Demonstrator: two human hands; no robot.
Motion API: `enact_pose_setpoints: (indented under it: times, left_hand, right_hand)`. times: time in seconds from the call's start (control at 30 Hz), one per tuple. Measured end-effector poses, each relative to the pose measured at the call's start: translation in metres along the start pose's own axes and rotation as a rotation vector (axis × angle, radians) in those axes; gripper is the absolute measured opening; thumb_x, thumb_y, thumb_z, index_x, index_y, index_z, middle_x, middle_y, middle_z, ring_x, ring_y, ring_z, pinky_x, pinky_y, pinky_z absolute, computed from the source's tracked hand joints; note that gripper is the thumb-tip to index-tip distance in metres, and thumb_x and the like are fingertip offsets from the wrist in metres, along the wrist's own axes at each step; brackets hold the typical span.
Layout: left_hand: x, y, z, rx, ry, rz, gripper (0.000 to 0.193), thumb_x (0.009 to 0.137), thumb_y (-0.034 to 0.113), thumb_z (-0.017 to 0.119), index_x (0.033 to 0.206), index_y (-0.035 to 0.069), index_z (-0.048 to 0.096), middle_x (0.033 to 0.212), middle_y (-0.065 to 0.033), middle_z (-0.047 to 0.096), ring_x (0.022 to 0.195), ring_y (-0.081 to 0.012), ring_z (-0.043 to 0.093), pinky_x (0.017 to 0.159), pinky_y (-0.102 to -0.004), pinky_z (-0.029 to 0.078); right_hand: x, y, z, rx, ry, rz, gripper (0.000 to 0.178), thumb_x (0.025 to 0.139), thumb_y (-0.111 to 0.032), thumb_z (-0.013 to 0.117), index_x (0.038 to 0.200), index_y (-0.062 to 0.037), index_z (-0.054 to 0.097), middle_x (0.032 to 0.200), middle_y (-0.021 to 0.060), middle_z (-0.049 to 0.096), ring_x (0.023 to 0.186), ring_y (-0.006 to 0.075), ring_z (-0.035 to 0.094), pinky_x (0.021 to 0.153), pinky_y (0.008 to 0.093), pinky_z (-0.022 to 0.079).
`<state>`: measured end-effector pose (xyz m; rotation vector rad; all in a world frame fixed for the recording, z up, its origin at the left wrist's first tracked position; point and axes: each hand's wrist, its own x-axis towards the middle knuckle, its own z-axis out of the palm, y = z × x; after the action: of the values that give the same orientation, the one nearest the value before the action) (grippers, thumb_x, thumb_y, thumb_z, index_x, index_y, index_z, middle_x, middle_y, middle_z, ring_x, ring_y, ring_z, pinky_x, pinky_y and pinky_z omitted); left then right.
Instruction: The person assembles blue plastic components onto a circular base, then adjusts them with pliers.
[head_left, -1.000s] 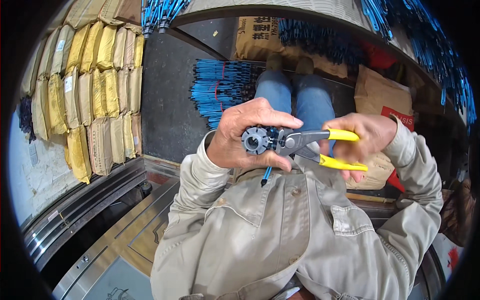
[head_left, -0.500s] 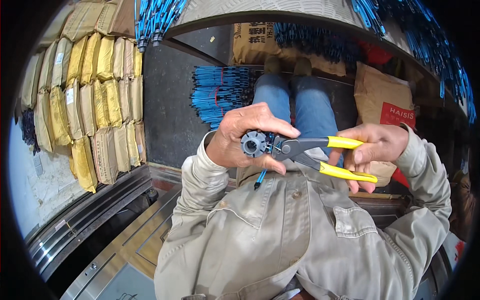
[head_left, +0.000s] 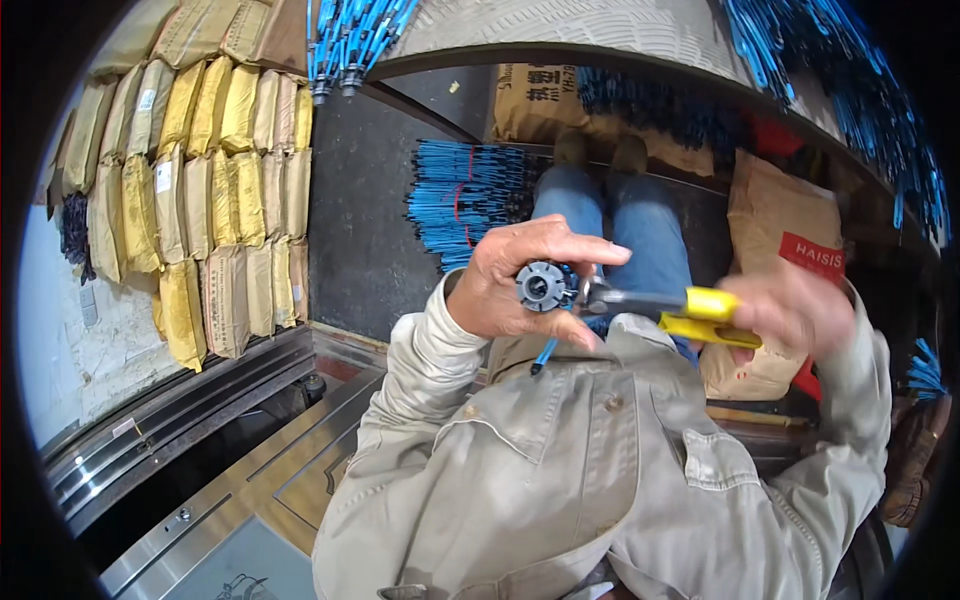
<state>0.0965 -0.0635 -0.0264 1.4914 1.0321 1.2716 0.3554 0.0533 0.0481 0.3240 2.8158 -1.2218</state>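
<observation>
My left hand [head_left: 520, 280] grips a small round grey toothed part [head_left: 543, 286] with a blue cable [head_left: 545, 352] hanging below it. My right hand [head_left: 790, 310], blurred by motion, is closed around the yellow handles of a pair of pliers [head_left: 690, 315]. The pliers' metal jaws [head_left: 597, 295] touch the grey part on its right side. Both hands are held above my lap, over my beige jacket [head_left: 560, 480] and blue jeans [head_left: 640, 225].
Bundles of blue cables [head_left: 460, 200] lie on the dark floor ahead, and more hang at the upper right [head_left: 860, 110]. Rows of yellow and tan sacks [head_left: 200, 190] are stacked on the left. Brown paper bags [head_left: 780, 230] stand at the right. A metal sill [head_left: 190, 420] runs at lower left.
The pliers' handles have closed together and my right hand has shifted slightly, now blurred. My left hand still holds the grey part in the same spot.
</observation>
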Motion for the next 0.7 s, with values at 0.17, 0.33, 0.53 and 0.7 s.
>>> enact_pose_setpoints:
  times: [0.17,0.33,0.53,0.7]
  left_hand:
    - [-0.001,-0.006,-0.005,0.058,-0.014,0.079,0.059,0.052,0.032,0.086,0.099,0.003,0.065,0.084,-0.0063,0.065,0.07,-0.0159,0.053,0.066,-0.029,0.042]
    - [-0.008,-0.006,0.002,0.068,0.08,0.067,0.063,0.052,0.041,0.086,0.095,0.0,0.064,0.085,-0.0082,0.064,0.073,-0.0176,0.053,0.069,-0.0321,0.041]
    - [-0.007,-0.004,0.018,0.112,0.191,0.072,0.063,0.052,0.041,0.085,0.094,0.0,0.062,0.085,-0.0075,0.063,0.073,-0.0171,0.053,0.068,-0.0313,0.041]
    - [-0.012,-0.008,0.016,0.125,0.254,0.106,0.062,0.054,0.042,0.084,0.094,0.0,0.062,0.084,-0.0071,0.063,0.073,-0.0168,0.053,0.067,-0.0305,0.041]
  right_hand:
    - [0.016,0.033,0.0,1.01,-0.268,0.263,0.049,0.075,-0.019,0.067,0.118,-0.0012,0.053,0.107,0.0203,0.058,0.082,0.0303,0.061,0.067,0.0415,0.05]
    - [0.016,-0.006,0.01,-0.278,0.014,-0.035,0.042,0.072,-0.014,0.065,0.111,-0.0011,0.057,0.11,0.0154,0.055,0.085,0.0273,0.059,0.066,0.0387,0.048]
    - [0.023,-0.002,0.008,-0.67,0.274,-0.096,0.042,0.064,-0.016,0.067,0.104,-0.0044,0.059,0.105,0.0123,0.052,0.084,0.0246,0.056,0.067,0.0342,0.046]
    - [0.025,-0.007,0.002,-0.737,0.16,-0.047,0.041,0.063,-0.021,0.068,0.099,-0.0047,0.059,0.096,0.0112,0.052,0.079,0.024,0.055,0.065,0.0336,0.045]
